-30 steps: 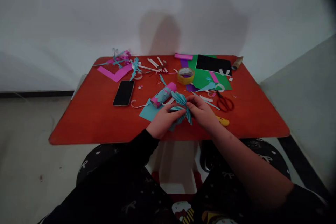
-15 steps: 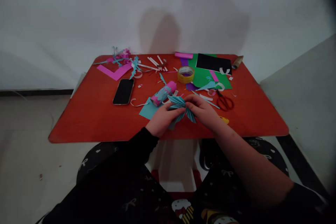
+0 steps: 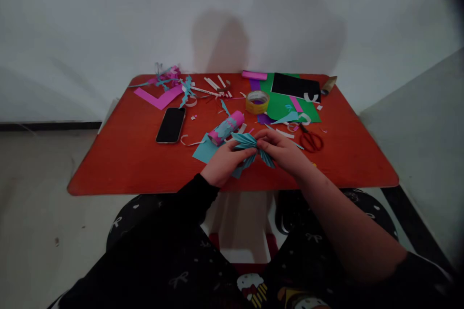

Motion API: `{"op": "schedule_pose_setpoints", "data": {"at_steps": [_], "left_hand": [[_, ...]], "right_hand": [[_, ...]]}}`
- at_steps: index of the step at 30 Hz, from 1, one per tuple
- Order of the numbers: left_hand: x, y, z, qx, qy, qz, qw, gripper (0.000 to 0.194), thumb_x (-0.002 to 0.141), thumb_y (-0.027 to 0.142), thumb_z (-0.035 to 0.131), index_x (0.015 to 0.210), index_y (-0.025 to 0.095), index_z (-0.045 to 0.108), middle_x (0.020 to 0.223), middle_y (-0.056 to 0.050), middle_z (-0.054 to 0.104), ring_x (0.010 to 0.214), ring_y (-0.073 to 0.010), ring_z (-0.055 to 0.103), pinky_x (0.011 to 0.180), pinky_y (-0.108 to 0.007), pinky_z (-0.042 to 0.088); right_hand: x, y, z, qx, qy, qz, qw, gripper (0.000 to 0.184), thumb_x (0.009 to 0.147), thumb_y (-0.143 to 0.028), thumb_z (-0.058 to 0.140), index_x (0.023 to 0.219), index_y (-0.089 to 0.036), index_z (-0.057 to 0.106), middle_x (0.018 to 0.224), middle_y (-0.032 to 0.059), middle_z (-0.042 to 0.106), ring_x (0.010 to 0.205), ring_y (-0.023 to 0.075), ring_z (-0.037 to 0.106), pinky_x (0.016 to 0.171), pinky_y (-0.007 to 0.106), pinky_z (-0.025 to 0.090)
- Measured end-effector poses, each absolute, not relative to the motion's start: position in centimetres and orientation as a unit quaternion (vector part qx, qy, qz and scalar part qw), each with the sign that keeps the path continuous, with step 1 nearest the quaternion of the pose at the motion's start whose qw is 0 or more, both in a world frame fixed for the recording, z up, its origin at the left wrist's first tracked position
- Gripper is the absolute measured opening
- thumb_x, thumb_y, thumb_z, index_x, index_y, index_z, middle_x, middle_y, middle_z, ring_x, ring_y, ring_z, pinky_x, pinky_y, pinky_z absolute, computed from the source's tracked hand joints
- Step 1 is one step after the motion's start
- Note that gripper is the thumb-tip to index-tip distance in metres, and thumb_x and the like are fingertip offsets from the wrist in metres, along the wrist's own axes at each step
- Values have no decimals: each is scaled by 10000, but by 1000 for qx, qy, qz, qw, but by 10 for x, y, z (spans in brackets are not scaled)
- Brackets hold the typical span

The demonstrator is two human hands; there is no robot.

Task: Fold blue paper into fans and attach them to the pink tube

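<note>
The hands (image 3: 281, 148) hide the pleated teal paper's (image 3: 246, 141) middle; its folds seem too dim to count

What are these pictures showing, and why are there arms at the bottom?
All of these pictures come from one small camera worn on a person's head, so you see what that person sees when they look down. There is no machine, only that person's own arms reaching forward. The left hand, in a black sleeve, and the right hand, on a bare arm, are holding a piece of pleated blue paper, folded like a fan. On the red table lie a black phone, a tube covered in pink and blue paper, a roll of tape, red-handled scissors, a green paper sheet, and many paper scraps.
</note>
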State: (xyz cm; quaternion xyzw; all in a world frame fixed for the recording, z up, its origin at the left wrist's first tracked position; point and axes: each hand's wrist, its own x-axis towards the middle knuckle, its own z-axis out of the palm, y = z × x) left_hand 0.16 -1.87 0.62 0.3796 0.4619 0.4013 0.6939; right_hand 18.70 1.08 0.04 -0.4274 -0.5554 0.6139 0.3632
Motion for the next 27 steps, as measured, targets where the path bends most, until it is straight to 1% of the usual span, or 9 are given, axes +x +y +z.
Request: {"op": "schedule_pose_setpoints", "data": {"at_steps": [4, 6, 10, 15, 18, 21, 23, 27], "left_hand": [[5, -21, 5, 354, 463, 416, 698, 338, 718, 386, 861, 939, 189, 696, 714, 19, 609, 568, -79, 478, 526, -233, 316], [6, -22, 3, 344, 461, 425, 699, 338, 715, 383, 864, 936, 190, 695, 685, 25, 586, 555, -79, 463, 514, -234, 303], [8, -24, 0, 343, 459, 441, 691, 343, 741, 384, 857, 972, 177, 710, 661, 31, 565, 543, -69, 435, 510, -231, 293], [13, -26, 0, 335, 471, 462, 673, 369, 720, 374, 862, 984, 168, 706, 718, 18, 627, 586, -83, 495, 551, -232, 362], [16, -26, 0, 328, 485, 473, 659, 369, 705, 354, 861, 968, 154, 697, 755, 3, 668, 627, -95, 547, 609, -238, 426], [17, -25, -1, 335, 493, 492, 634, 371, 694, 308, 861, 977, 153, 677, 851, -18, 713, 742, -124, 628, 728, -256, 491], [16, -23, -2, 350, 494, 505, 616, 373, 691, 295, 861, 975, 155, 663, 906, -31, 726, 818, -146, 662, 788, -271, 511], [12, -20, -2, 359, 491, 505, 612, 383, 717, 307, 847, 1000, 168, 630, 930, -43, 737, 847, -171, 691, 811, -302, 539]], "right_hand": [[186, 10, -5, -431, -559, 608, 364, 284, 850, -435, 694, 1048, -242, 627, 823, -25, 647, 707, 150, 598, 591, 262, 442], [185, 9, -5, -434, -568, 599, 362, 282, 860, -441, 681, 1048, -240, 620, 806, -29, 633, 691, 148, 588, 578, 259, 430], [182, 8, -6, -447, -586, 566, 371, 270, 865, -423, 668, 1042, -224, 623, 776, -37, 605, 676, 140, 567, 606, 265, 436], [176, 6, -12, -460, -597, 522, 401, 214, 863, -384, 658, 1007, -226, 639, 782, -31, 610, 724, 152, 576, 673, 282, 457], [172, 3, -17, -469, -597, 505, 410, 200, 857, -382, 658, 990, -232, 649, 786, -27, 623, 738, 158, 587, 709, 293, 477], [169, 0, -19, -478, -583, 503, 423, 231, 841, -419, 666, 970, -228, 673, 848, 0, 679, 808, 181, 631, 764, 318, 511], [169, -1, -18, -490, -570, 506, 422, 265, 843, -448, 662, 977, -224, 707, 924, 29, 721, 873, 203, 658, 798, 339, 534], [174, -1, -15, -496, -552, 547, 388, 337, 861, -435, 652, 1110, -238, 764, 1073, 60, 741, 925, 221, 681, 764, 355, 584]]}}
